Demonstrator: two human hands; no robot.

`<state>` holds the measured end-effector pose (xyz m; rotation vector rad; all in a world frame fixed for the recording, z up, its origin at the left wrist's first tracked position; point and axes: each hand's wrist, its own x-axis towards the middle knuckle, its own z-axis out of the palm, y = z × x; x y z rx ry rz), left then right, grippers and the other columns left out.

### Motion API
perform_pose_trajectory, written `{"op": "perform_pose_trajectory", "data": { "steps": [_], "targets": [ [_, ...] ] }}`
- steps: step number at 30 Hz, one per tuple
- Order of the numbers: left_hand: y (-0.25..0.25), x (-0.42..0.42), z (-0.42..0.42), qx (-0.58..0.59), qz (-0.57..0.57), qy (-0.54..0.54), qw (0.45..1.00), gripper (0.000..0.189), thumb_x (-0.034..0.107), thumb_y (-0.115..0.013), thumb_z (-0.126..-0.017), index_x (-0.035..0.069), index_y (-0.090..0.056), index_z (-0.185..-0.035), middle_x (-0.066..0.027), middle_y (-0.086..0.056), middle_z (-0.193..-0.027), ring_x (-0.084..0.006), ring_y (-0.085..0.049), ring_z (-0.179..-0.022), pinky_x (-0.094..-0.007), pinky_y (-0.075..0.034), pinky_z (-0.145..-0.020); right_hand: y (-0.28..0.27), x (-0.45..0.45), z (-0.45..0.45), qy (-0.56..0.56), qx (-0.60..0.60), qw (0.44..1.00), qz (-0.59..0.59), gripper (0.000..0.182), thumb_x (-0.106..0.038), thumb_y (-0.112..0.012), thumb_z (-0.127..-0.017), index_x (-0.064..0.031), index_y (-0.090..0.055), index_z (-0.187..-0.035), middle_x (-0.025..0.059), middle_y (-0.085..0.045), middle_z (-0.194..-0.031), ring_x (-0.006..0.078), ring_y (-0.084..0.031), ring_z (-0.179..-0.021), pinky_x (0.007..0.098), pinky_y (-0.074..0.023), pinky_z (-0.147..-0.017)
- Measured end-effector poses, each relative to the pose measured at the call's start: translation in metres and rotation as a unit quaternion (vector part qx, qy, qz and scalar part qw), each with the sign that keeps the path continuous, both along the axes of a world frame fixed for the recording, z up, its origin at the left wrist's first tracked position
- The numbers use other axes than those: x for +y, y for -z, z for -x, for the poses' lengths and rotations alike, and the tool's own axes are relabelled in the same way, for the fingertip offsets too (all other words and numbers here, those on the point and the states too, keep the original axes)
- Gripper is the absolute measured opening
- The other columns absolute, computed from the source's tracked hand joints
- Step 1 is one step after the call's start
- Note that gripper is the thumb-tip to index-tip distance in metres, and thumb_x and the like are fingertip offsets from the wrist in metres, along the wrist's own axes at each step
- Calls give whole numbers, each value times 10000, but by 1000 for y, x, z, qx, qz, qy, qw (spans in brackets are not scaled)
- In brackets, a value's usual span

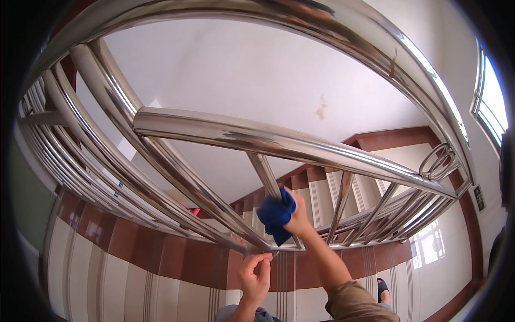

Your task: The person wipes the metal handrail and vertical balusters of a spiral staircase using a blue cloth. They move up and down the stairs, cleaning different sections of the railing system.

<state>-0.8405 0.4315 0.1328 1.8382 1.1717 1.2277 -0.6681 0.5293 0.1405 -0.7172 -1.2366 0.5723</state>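
My right hand (297,213) is closed around a blue cloth (275,213), which is wrapped about a thin upright metal baluster (263,173) of a staircase railing. Above it runs a sloping metal middle rail (241,135), and higher up curves the thick shiny handrail (257,12). Lower and to the left, my left hand (256,277) is raised with thumb and forefinger bent towards each other, near the foot of a thick metal post (201,193). Whether its fingertips touch anything there cannot be told.
Tiled stairs (181,290) with brown edging lie below and to the left. Another flight (322,197) shows beyond the railing. Metal rings (437,162) join the rails at the right. A window (493,92) is at the far right. A sandalled foot (383,290) stands on the tiles.
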Motion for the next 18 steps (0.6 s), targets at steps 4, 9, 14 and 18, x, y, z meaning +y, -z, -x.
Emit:
{"op": "perform_pose_trajectory", "data": {
  "steps": [4,9,14,18],
  "targets": [
    [-11,-4,-5,29,-25,14,999,114,-18,-560,-842,-15,-658,-900,-82,-665,-823,-149,-618,-783,-257,-475,-722,147,-15,12,94,-5,983,155,177,-145,-680,-732,-20,-589,-816,55,-623,-740,122,-616,-718,266,-485,-668],
    [-21,-14,-10,37,-49,35,997,109,-10,-566,-835,-12,-657,-894,-88,-668,-826,-166,-614,-777,-267,-468,-708,196,-20,22,238,-41,952,189,157,-154,-695,-726,-47,-594,-779,124,-607,-736,288,-613,-695,335,-476,-648],
    [-19,-17,-15,61,-100,51,992,109,-11,-565,-830,-8,-657,-889,-90,-665,-808,-179,-622,-770,-278,-477,-709,186,-43,24,203,119,956,174,319,-86,-699,-764,-31,-577,-1053,82,-632,-824,195,-628,-781,298,-485,-671],
    [-20,-20,-11,50,-85,49,994,108,-8,-560,-831,-3,-656,-882,-82,-662,-805,-174,-619,-768,-275,-475,-702,82,-107,21,275,282,919,25,487,43,-679,-784,-20,-438,-1202,88,-558,-1076,132,-571,-865,260,-490,-720]
  ]
}}
